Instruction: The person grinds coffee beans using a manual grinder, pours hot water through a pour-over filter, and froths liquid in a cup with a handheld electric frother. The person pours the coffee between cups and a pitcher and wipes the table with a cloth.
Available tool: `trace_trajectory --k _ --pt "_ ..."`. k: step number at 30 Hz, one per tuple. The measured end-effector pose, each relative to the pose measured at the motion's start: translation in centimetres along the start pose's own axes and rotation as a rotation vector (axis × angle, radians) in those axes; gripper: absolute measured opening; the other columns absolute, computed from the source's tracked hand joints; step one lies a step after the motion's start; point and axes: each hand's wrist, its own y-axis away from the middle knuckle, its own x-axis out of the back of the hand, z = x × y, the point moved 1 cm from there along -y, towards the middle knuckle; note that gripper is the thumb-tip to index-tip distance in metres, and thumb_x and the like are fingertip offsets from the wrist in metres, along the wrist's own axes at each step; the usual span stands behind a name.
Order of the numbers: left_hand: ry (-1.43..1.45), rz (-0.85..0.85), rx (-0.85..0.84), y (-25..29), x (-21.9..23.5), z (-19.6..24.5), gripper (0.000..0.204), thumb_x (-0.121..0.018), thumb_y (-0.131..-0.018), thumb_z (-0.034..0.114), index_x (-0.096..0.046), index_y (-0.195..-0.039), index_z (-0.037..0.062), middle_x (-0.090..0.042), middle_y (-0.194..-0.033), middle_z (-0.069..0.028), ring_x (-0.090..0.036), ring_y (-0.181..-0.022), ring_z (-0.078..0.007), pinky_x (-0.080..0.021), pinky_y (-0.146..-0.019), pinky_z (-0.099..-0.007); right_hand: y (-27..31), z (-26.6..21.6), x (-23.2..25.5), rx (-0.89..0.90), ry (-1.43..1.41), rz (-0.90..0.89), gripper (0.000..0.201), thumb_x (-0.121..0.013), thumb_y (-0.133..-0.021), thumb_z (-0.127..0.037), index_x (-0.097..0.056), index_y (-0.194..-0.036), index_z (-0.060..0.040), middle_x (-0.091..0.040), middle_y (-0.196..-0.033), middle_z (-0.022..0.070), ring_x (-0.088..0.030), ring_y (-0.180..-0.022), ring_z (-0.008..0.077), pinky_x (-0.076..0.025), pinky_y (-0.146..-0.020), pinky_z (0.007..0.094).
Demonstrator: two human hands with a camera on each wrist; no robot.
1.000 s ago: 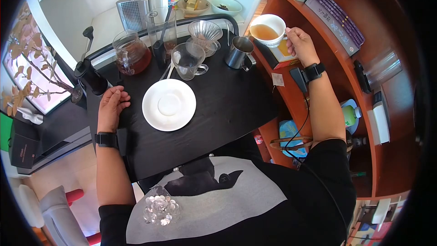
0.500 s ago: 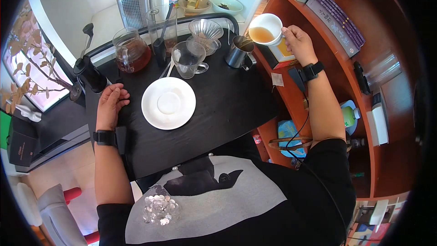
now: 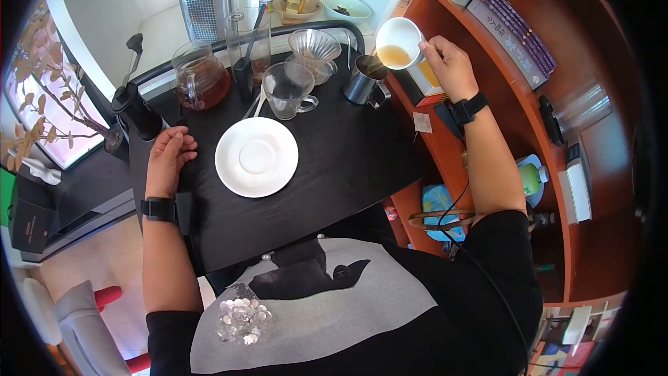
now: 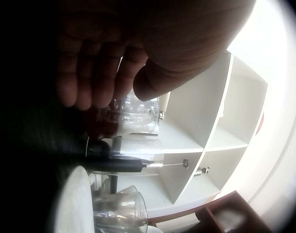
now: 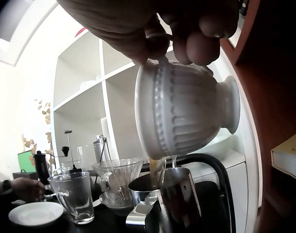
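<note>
Above the steel pitcher (image 3: 362,88), my right hand (image 3: 452,69) pinches the tilted white cup (image 3: 398,36), its amber stream (image 5: 157,174) best kept thin and central, while my left hand (image 3: 167,161) lies relaxed.

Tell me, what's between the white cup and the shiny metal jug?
A stream of light brown liquid, running from the tipped white cup down into the metal jug. The right wrist view shows it.

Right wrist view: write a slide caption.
A hand tips a ribbed white cup, pouring amber liquid into a shiny metal pitcher.
</note>
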Motion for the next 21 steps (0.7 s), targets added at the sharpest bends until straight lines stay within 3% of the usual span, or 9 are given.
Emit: trace_trajectory --k 4,13,21 --pt "-0.020 0.001 -0.002 0.0 -0.1 -0.1 0.019 -0.048 -0.089 0.017 -0.054 -0.101 0.0036 -0.058 -0.083 -0.0038 -0.056 -0.076 -0.0119 -0.047 -0.066 -0.0231 0.0 -0.5 -0.3 0.162 0.078 0.039 0.025 -0.055 -0.082 -0.025 -0.056 -0.079 -0.0002 -0.058 -0.075 0.0167 -0.056 -0.068 0.0319 -0.044 -0.062 0.0379" --pt "-0.179 -0.095 0.038 1.3 -1.9 1.0 0.019 -0.047 -0.088 0.018 -0.053 -0.102 0.0057 -0.058 -0.088 -0.0037 -0.058 -0.073 -0.0106 -0.046 -0.060 -0.0208 0.5 -1.6 -0.9 0.442 0.288 0.067 0.019 -0.058 -0.080 -0.022 -0.057 -0.077 -0.0029 -0.054 -0.068 0.0127 -0.054 -0.063 0.0308 -0.043 -0.057 0.0395" --pt "-0.204 -0.167 0.081 1.7 -2.8 1.3 0.021 -0.048 -0.087 0.014 -0.053 -0.102 0.0011 -0.059 -0.090 -0.0056 -0.058 -0.076 -0.0114 -0.047 -0.064 -0.0221 0.6 -2.0 -1.4 0.470 0.353 0.074 0.018 -0.058 -0.079 -0.022 -0.058 -0.076 -0.0043 -0.053 -0.068 0.0121 -0.055 -0.063 0.0300 -0.044 -0.057 0.0389"
